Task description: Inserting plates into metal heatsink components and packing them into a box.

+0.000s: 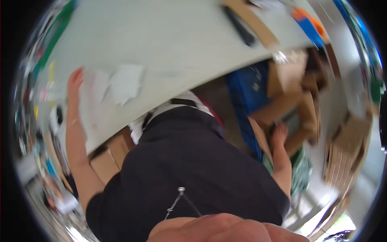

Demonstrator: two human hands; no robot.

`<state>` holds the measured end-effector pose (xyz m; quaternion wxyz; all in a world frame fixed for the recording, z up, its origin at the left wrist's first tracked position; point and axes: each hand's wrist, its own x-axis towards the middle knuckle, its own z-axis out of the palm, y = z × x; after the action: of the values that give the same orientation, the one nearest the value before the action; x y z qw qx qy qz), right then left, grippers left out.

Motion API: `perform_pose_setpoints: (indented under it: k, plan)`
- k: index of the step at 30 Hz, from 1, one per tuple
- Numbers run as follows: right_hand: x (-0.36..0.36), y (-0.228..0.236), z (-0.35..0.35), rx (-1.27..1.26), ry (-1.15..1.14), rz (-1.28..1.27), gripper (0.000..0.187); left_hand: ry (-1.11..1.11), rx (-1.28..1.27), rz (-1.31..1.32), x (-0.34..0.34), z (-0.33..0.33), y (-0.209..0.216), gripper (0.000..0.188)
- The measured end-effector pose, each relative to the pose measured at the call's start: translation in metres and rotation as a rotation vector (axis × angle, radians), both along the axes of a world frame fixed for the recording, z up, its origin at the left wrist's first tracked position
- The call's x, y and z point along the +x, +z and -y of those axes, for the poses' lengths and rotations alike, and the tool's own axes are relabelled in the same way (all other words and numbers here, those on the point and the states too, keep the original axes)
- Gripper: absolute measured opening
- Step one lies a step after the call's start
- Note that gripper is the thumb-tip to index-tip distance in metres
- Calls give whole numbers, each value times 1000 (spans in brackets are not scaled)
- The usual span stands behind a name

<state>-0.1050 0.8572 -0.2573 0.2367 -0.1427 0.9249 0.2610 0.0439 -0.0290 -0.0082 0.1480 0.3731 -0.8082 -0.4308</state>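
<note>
My left hand [75, 78] is over the left part of the pale table [169, 36], beside a thin, whitish sheet [94, 90] that looks like film or paper. A crumpled white piece of paper [125, 84] lies just right of that sheet. Motion blurs the left fingers, so their grip is unclear. On the right, below table height, my right hand [280, 133] reaches to an open cardboard box [308, 119] with its flaps raised. Its fingers are smeared, and whether they grip a flap cannot be made out.
Near the table's far right edge lie a long cardboard strip [256, 24], a black tool-like object [238, 26] and an orange-and-blue item [310, 28]. A blue bin or bag [244, 101] stands beside the box. Flattened cardboard [346, 149] leans farther right; brown boxes [109, 161] sit under the table.
</note>
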Motion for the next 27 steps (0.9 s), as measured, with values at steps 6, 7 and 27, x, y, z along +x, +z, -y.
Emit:
perform_pose_setpoints:
  k: [6, 7, 27]
  plan:
    - [10, 55, -2, -292, -281, -407, 56, -109, -323, 135, 9, -50, 6, 40]
    - [-1, 59, 3, -363, -364, -542, 54, -183, -455, 174, 21, -53, 8, 47]
    - [-14, 272, 578, -1071, 1068, 191, 84, -276, -661, 374, 32, -110, 17, 73]
